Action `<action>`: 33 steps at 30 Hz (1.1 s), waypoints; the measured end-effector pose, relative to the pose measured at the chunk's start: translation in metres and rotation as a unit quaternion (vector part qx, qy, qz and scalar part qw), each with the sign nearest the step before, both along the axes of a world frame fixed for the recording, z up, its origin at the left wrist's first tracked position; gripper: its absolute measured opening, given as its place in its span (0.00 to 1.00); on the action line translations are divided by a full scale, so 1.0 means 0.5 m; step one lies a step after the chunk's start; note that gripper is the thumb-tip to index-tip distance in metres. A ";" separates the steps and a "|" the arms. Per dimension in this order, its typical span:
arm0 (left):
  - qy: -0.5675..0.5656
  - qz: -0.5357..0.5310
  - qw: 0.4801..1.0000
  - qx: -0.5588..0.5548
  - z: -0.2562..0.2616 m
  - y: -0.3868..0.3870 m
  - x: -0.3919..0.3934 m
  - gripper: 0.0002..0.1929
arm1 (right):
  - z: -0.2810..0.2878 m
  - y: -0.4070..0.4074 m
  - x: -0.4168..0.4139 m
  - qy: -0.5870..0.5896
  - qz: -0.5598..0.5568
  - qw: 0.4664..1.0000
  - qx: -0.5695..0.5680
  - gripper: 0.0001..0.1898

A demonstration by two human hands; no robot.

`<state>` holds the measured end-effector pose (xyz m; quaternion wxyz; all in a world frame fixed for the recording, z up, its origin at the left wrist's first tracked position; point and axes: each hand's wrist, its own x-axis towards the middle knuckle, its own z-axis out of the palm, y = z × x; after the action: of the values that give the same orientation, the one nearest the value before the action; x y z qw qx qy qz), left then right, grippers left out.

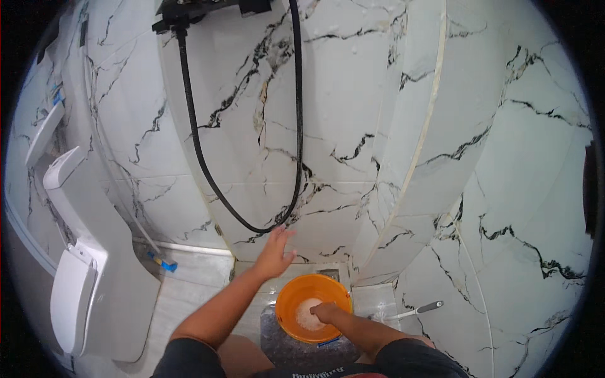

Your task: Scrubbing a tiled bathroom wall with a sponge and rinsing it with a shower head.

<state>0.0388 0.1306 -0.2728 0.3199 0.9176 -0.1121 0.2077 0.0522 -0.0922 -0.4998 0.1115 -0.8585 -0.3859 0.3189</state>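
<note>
An orange plastic bucket (288, 309) stands on a dark grey speckled floor mat (276, 347), with foamy, whitish water (308, 320) at its bottom. My right hand (324, 312) reaches down inside the bucket, over or into the foam. Its fingers are partly hidden, so whether it grips anything does not show. My left hand (276, 255) is raised to the left of the bucket, fingers apart and holding nothing. Its fingertips appear close to the low bend of a black shower hose (257, 230); whether they touch it cannot be told.
A white toilet (106, 283) stands at the left, lid down. Behind it, a blue-headed floor brush or squeegee (163, 262) rests on the floor. A white-and-grey handled brush (416, 310) lies right of the bucket. Marble-patterned tile walls (340, 141) enclose the corner; a black shower fixture (189, 16) hangs above.
</note>
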 end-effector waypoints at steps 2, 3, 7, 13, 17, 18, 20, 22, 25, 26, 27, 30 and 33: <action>-0.061 -0.007 0.998 0.016 0.131 0.009 0.054 0.30 | 0.022 -0.015 0.003 -0.021 0.026 0.999 -0.004 0.28; -0.114 -0.004 0.993 0.027 0.194 0.015 0.080 0.30 | 0.038 -0.022 0.010 -0.021 -0.023 0.997 0.071 0.26; -0.262 0.095 0.951 0.134 0.418 0.060 0.179 0.31 | 0.101 -0.050 0.050 0.073 -0.237 0.959 0.135 0.24; -0.384 0.193 0.877 0.214 0.582 0.117 0.268 0.33 | 0.151 -0.090 0.030 0.425 -0.400 0.774 0.245 0.17; -0.399 0.207 0.862 0.234 0.593 0.130 0.309 0.33 | 0.340 -0.094 0.041 0.479 -0.509 0.602 0.386 0.12; -0.363 0.209 0.875 0.240 0.586 0.127 0.318 0.34 | 0.426 -0.108 0.057 0.353 -0.513 0.688 0.373 0.13; -0.426 0.205 0.852 0.226 0.571 0.122 0.337 0.33 | 0.624 -0.133 0.116 -0.004 -0.377 0.855 0.356 0.20; -0.442 0.214 0.844 0.216 0.555 0.117 0.351 0.33 | 0.811 -0.147 0.155 -0.302 -0.203 0.822 0.439 0.13; -0.448 0.231 0.839 0.204 0.542 0.116 0.363 0.32 | 1.040 -0.134 0.192 -0.501 -0.181 0.706 0.467 0.23; -0.439 0.234 0.844 0.201 0.539 0.114 0.365 0.32 | 1.104 -0.120 0.206 -0.579 -0.146 0.670 0.441 0.23; -0.436 0.237 0.845 0.199 0.537 0.113 0.366 0.32 | 1.160 -0.104 0.221 -0.643 -0.121 0.622 0.430 0.24; -0.442 0.234 0.844 0.193 0.534 0.112 0.366 0.32 | 1.276 -0.052 0.294 -0.700 -0.111 0.556 0.435 0.23; -0.418 0.235 0.853 0.206 0.528 0.111 0.364 0.32 | 1.285 -0.004 0.412 -0.721 -0.107 0.517 0.449 0.29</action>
<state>0.2206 0.1860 -0.0089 -0.0123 0.7879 -0.0563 0.6132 0.2581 -0.0939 0.1428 0.1990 -0.6650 -0.3312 -0.6392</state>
